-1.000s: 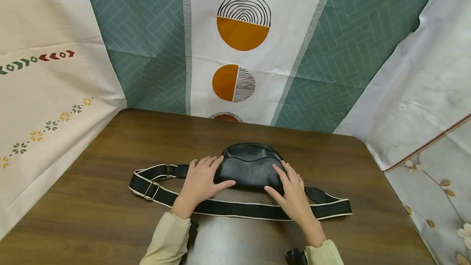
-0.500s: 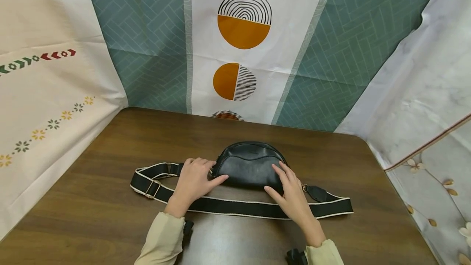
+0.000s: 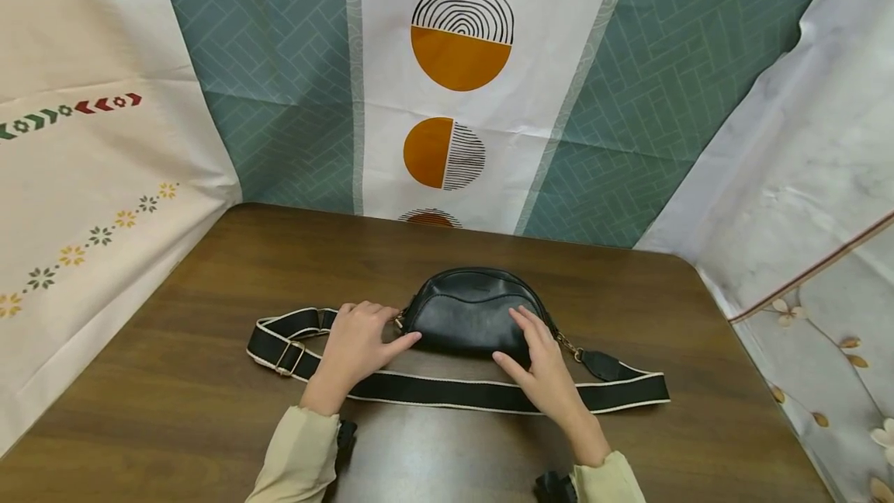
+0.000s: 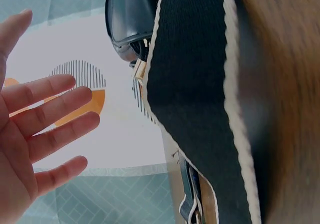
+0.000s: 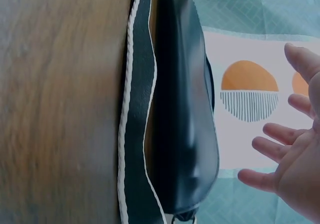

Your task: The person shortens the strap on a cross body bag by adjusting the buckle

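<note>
A black leather crossbody bag (image 3: 457, 322) sits on the table, its rounded top toward the back wall. Its black strap (image 3: 447, 393) with white edging loops across the front of the bag and out to both sides. My left hand (image 3: 352, 349), fingers spread, hovers at the bag's left end over the strap. In front of the bag's right half is my right hand (image 3: 548, 375), its fingers extended and overlapping the bag in the head view. Both wrist views show spread fingers holding nothing: the left hand (image 4: 47, 129) beside the strap, the right hand (image 5: 295, 154) apart from the bag.
A gold buckle (image 3: 289, 359) lies on the strap's left loop, and a gold chain link (image 3: 569, 345) joins the bag to the strap's right end. The brown wooden table (image 3: 174, 379) ends at a patterned cloth wall (image 3: 286, 99).
My left hand has moved left, away from the bag's front, uncovering its left end. The right hand has shifted slightly left, and the chain at the bag's right end now shows.
</note>
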A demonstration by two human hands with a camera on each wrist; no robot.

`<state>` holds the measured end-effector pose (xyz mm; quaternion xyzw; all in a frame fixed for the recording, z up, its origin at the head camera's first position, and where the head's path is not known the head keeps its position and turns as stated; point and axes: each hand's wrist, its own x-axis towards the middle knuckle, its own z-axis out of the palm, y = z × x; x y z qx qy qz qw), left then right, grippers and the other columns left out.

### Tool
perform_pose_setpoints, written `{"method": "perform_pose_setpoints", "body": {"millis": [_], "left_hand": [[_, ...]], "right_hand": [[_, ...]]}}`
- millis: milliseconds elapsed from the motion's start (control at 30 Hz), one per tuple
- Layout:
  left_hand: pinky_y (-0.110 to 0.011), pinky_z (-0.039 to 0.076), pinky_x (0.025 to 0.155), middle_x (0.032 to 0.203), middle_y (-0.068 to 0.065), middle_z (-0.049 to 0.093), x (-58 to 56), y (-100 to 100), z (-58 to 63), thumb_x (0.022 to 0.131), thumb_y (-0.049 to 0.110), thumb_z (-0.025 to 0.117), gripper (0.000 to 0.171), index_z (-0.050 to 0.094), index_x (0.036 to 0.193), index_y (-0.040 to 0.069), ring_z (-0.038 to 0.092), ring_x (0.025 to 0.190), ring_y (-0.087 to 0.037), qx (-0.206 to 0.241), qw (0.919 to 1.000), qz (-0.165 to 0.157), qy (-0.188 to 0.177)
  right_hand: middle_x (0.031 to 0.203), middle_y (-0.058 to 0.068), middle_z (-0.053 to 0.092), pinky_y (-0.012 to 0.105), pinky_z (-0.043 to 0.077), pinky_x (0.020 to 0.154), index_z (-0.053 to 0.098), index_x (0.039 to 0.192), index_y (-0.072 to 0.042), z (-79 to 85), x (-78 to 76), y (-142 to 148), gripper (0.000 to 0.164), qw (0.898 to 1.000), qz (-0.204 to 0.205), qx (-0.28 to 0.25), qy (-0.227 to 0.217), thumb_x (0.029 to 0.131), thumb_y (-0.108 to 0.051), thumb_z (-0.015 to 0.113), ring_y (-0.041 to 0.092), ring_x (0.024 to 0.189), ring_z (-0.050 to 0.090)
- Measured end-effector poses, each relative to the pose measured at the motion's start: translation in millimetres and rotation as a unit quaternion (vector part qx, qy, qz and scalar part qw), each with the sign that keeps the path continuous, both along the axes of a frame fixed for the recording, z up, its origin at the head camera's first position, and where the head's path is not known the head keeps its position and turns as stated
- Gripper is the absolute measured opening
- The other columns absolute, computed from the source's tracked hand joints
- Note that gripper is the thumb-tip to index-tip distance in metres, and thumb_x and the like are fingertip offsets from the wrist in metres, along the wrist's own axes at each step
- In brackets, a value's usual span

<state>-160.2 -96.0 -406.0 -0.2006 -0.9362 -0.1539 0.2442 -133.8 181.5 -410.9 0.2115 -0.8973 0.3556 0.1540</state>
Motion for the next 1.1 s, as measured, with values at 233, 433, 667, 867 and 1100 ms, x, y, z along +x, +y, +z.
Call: {"method": "perform_pose_setpoints", "body": {"millis": [233,433,667,867,1100], "left_hand": [[-0.043,0.042,0.071,0.080,-0.006,0.066,0.5,-8.6,-0.3,0.072,0.051,0.066,0.046,0.070,0.086,0.007,0.060,0.078,-0.023,0.008,0.9999,0.006,0.004],[-0.043,0.042,0.069,0.080,-0.008,0.066,1.5,-19.7,-1.1,0.070,0.049,0.068,0.046,0.070,0.085,0.006,0.060,0.078,-0.025,0.010,0.9996,0.023,0.013],[-0.044,0.042,0.068,0.080,-0.008,0.066,4.1,-32.0,-1.5,0.071,0.049,0.067,0.046,0.070,0.087,0.006,0.060,0.075,-0.026,0.008,0.9993,0.037,-0.001],[-0.046,0.042,0.068,0.081,-0.010,0.066,5.2,-43.3,-1.2,0.072,0.047,0.068,0.046,0.070,0.088,0.004,0.060,0.076,-0.027,0.017,0.9989,0.043,-0.005],[-0.048,0.042,0.069,0.083,-0.012,0.066,8.1,-54.9,0.6,0.073,0.043,0.069,0.043,0.069,0.089,0.002,0.060,0.076,-0.028,0.020,0.9980,0.052,-0.031]], "right_hand": [[0.133,0.020,0.038,0.062,0.027,0.088,0.042,0.131,-0.003,-2.6,1.0,-6.7,0.062,1.000,-0.007,0.015,-0.005,0.079,-0.025,0.068,0.034,0.120,0.036],[0.135,0.017,0.036,0.061,0.026,0.089,0.041,0.132,-0.005,-3.1,2.3,-15.1,0.062,1.000,0.003,0.015,-0.022,0.080,-0.029,0.067,0.032,0.121,0.035],[0.136,0.016,0.035,0.064,0.023,0.089,0.041,0.132,-0.006,-5.5,3.9,-21.2,0.061,0.999,0.014,0.021,-0.038,0.081,-0.029,0.065,0.033,0.122,0.034],[0.136,0.015,0.034,0.066,0.022,0.088,0.041,0.133,-0.007,-4.9,4.9,-24.6,0.061,0.998,0.025,0.020,-0.056,0.082,-0.031,0.064,0.035,0.122,0.034],[0.136,0.016,0.034,0.055,0.031,0.091,0.039,0.133,-0.005,-6.0,4.4,-26.9,0.060,0.995,0.052,0.014,-0.080,0.084,-0.032,0.062,0.032,0.121,0.036]]}}
